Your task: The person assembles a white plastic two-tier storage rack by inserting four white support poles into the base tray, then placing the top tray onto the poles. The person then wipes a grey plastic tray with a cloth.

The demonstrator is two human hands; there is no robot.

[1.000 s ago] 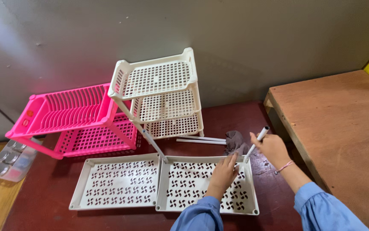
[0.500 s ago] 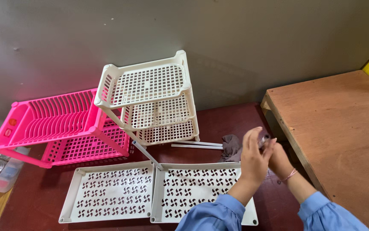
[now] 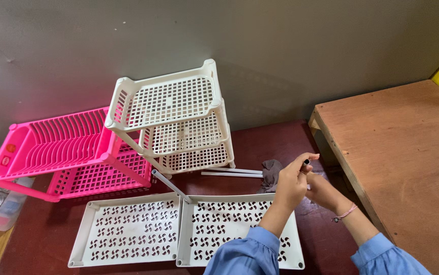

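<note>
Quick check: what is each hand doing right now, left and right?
Left hand: closed on the end of a white tube.
Right hand: mostly hidden behind the left; grip cannot be told.

Both hands brought together, fingers curled

The left hand [image 3: 291, 184] is raised over the right hand [image 3: 321, 192], blue sleeves pulled to the forearms.

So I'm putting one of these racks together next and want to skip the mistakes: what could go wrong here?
The left hand and right hand share one thin white tube, end up; it could slip and drop onto the trays. Two loose rods by the white rack could roll. The post leaning off the trays could get knocked.
</note>
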